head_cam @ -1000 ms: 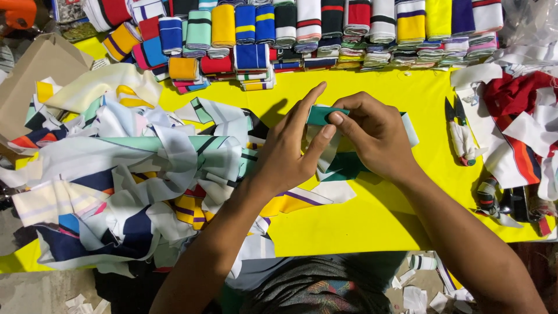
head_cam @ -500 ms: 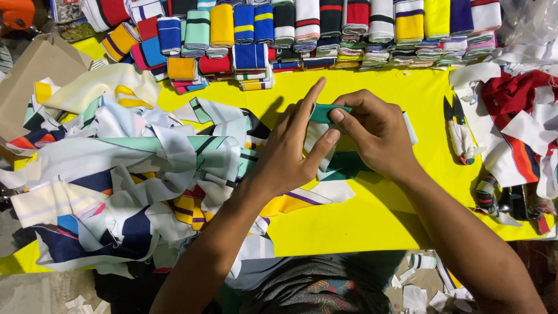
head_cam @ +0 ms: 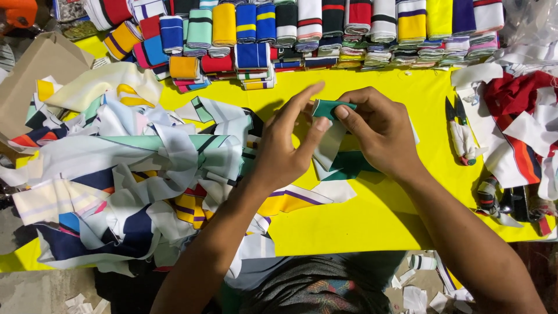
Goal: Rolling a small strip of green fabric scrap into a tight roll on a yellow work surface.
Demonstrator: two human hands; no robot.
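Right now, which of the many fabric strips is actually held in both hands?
The green-and-white strip at centre, pinched between the left hand and right hand. The loose strips heaped at left lie untouched.

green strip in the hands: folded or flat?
Folded: green strip doubled over at its top, pinched by left hand and right hand.
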